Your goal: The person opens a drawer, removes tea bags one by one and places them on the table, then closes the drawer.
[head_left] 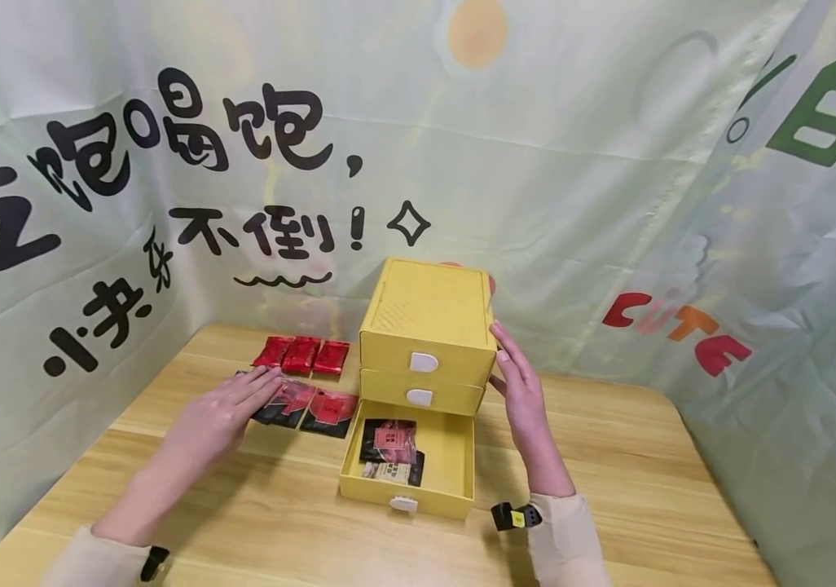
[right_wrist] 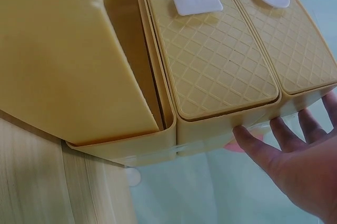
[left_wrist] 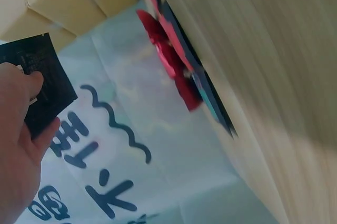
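My left hand point(head_left: 216, 416) is at the left, above a row of black and red sachets point(head_left: 328, 410) on the table. In the left wrist view it pinches a black sachet point(left_wrist: 50, 84) between thumb and fingers, raised off the tabletop. My right hand point(head_left: 521, 391) rests its extended fingertips against the right side of a yellow drawer box point(head_left: 429, 306); the right wrist view shows the fingers point(right_wrist: 258, 148) spread along that side. The bottom drawer point(head_left: 455, 481) is pulled out and holds a black-and-red sachet point(head_left: 389, 440) over another dark packet point(head_left: 394, 471).
Three shiny red packets point(head_left: 301, 355) lie in a row behind the sachets. White tabs point(head_left: 424, 361) stick out from the drawer fronts. The wooden table point(head_left: 609, 456) meets printed cloth walls point(head_left: 535, 163) at the back and sides.
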Available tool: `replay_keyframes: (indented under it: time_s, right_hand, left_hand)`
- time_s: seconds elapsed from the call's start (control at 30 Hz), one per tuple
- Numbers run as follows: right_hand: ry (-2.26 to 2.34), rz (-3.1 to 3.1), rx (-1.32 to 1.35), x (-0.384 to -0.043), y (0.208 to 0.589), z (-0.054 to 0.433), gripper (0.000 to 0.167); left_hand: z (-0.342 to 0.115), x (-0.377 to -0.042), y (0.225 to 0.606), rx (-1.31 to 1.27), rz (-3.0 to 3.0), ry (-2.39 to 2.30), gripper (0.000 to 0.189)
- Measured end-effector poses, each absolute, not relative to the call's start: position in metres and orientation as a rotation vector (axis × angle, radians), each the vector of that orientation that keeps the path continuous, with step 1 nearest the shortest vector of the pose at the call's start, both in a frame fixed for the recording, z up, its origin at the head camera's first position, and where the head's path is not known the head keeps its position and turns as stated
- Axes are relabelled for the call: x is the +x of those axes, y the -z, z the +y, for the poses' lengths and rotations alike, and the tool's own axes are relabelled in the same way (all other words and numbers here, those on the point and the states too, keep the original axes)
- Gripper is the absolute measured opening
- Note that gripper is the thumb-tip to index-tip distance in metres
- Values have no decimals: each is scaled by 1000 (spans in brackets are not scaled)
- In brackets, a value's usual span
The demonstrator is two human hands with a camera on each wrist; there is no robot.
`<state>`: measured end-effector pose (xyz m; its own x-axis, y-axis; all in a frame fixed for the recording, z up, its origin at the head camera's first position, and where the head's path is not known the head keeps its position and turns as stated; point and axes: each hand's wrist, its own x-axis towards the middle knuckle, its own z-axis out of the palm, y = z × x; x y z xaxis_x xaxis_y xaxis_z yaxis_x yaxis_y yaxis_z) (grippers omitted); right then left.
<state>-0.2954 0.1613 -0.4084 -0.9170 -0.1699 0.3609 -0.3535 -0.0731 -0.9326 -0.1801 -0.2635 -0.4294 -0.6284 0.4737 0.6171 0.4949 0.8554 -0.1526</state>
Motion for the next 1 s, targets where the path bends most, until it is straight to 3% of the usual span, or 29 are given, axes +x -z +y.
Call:
replay_keyframes:
  time_s: [0.73, 1.0]
  right_hand:
    - [-2101, -2060, 577, -296, 408, 162, 49]
    - [-2101, -2075, 584, -296, 408, 163, 48]
  left_hand:
    - [-324, -171, 443, -515, -2783, 43, 66]
    - [-334, -173, 453, -455, -2897, 33, 53]
